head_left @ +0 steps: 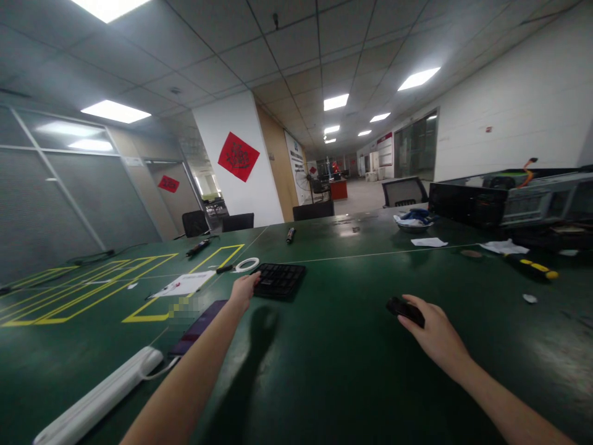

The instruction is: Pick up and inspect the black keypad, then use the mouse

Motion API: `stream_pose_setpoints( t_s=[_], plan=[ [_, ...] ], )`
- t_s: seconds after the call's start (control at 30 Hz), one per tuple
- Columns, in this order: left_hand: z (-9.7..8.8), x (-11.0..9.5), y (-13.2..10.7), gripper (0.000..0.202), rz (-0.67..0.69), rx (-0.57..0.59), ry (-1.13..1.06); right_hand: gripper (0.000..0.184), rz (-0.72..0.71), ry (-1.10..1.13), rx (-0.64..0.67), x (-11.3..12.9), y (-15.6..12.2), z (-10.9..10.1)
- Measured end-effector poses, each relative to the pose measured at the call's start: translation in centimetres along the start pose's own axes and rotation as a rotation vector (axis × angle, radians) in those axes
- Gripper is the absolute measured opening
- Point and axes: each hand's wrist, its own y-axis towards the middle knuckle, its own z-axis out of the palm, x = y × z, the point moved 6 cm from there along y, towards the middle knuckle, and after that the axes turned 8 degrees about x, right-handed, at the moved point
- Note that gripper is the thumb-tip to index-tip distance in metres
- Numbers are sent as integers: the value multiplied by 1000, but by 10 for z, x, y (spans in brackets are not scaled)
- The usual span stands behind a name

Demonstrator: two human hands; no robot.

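Left hand (pixel 244 292) on the black tray (pixel 280 280), right hand (pixel 433 330) around a dark oblong object (pixel 404 311).
The left fingers pinch the tray's left edge, their tips partly lost against its dark surface; to the right of the tray and nearer the person, the right thumb and fingers clamp the object from either side — its kind is hard to make out. Both arms reach forward, palms turned inward — each forearm cut off by the frame.
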Motion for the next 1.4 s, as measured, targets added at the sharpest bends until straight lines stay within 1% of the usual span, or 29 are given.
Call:
stream_pose_setpoints(
  t_s=[0.07, 0.13, 0.23, 0.37, 0.5, 0.6, 0.7, 0.8, 0.87, 0.9, 0.93, 1.0, 1.03, 1.13, 1.3, 1.4],
  plan=[
    [11, -2, 21, 22, -20, 39, 239, 50, 14, 12, 20, 0, 0, 1],
    [21, -1, 38, 23, -54, 79, 434, 49, 16, 14, 20, 1, -1, 1],
    [34, -1, 51, 24, -84, 131, 661, 49, 19, 17, 16, 3, -2, 1],
    [46, -10, 51, 31, -53, 177, 831, 48, 24, 15, 22, 7, -4, 0],
    [52, -19, 38, 31, 20, 209, 858, 48, 19, 12, 11, 10, -4, -1],
    [60, -27, 20, 29, 80, 235, 812, 48, -7, 56, 0, 14, -4, -2],
    [79, -39, -14, 30, 187, 276, 709, 47, -65, 165, 51, 22, -6, 0],
    [108, -51, -67, 29, 340, 331, 555, 47, -162, 303, 170, 37, -12, 8],
    [128, -54, -108, 28, 431, 396, 440, 48, -248, 383, 233, 48, -18, 14],
    [138, -56, -129, 29, 508, 470, 255, 48, -295, 425, 259, 53, -20, 17],
    [147, -58, -147, 30, 569, 534, 114, 48, -343, 470, 278, 57, -22, 19],
    [158, -57, -174, 32, 653, 602, -26, 47, -425, 543, 307, 63, -26, 22],
    [161, -56, -182, 33, 679, 625, -45, 46, -452, 567, 322, 64, -27, 23],
    [164, -53, -194, 32, 714, 656, -32, 45, -492, 582, 355, 68, -30, 23],
    [159, -52, -196, 32, 727, 691, -17, 41, -514, 477, 369, 71, -34, 18],
    [160, -50, -197, 32, 720, 701, 1, 42, -524, 419, 368, 69, -34, 20]
  ],
)
